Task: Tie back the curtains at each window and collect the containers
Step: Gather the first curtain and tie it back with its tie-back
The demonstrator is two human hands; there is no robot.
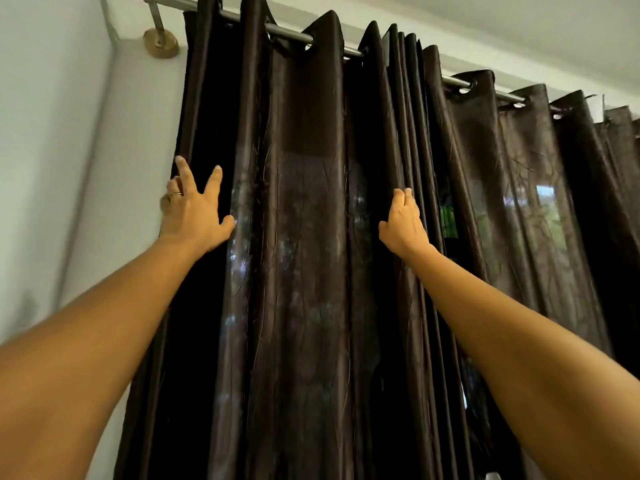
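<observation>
Left hand [194, 211] is splayed flat on the outer edge of the curtain [304, 220]. Its two outer fingers bend at the hem, but I can't tell if they're hooking it. Right hand [403, 221] has straight fingers held together, pushed against the bunched pleats, no pinch. The curtain hangs full length from the rod [287, 33], not tied, and there are no containers in sight. Honestly, that slick fabric could just slide out from under flat palms, and a hard sideways shove could jam the eyelets or yank the wall bracket [161, 42].

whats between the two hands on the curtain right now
Only curtain: a few hanging dark brown folds span the gap between the left hand and the right hand, seen in the head view.
</observation>
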